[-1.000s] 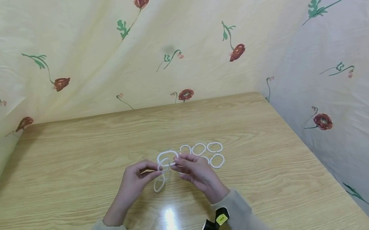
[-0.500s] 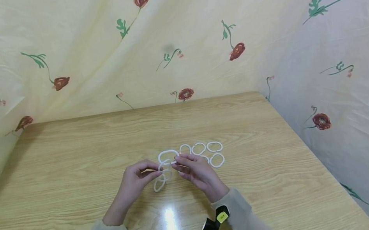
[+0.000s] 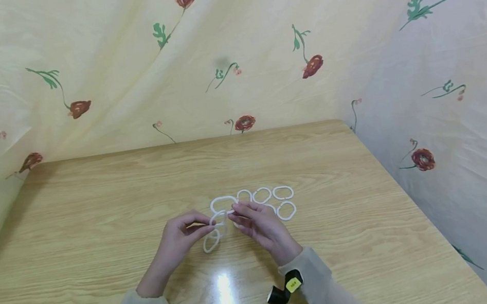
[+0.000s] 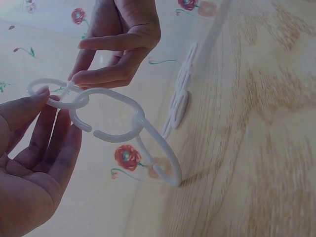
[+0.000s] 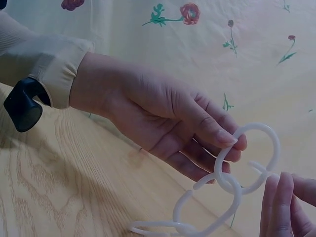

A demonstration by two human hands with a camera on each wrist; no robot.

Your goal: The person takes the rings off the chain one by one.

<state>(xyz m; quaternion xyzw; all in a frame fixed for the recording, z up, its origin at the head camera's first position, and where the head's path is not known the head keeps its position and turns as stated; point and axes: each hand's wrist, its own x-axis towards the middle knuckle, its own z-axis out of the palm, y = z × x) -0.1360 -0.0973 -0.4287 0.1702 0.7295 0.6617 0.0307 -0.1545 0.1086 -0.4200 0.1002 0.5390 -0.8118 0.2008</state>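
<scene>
White plastic chain links are between the two hands, above the table. The left hand pinches one open-sided link between thumb and fingers. From it hangs a second link, joined to a third whose lower end reaches the tabletop. With thumb and fingertips, the right hand pinches another link, which meets the left hand's link at its far side. In the right wrist view the right hand's fingers cover most of that link, so whether the two are hooked cannot be told.
Several loose white links lie in rows on the wooden table, just beyond and right of the right hand. Flowered cloth hangs behind the table and along both sides.
The right hand and its link have shifted very slightly away and to the right. The left hand keeps its pinch, nearly still, with the links hanging from it.
</scene>
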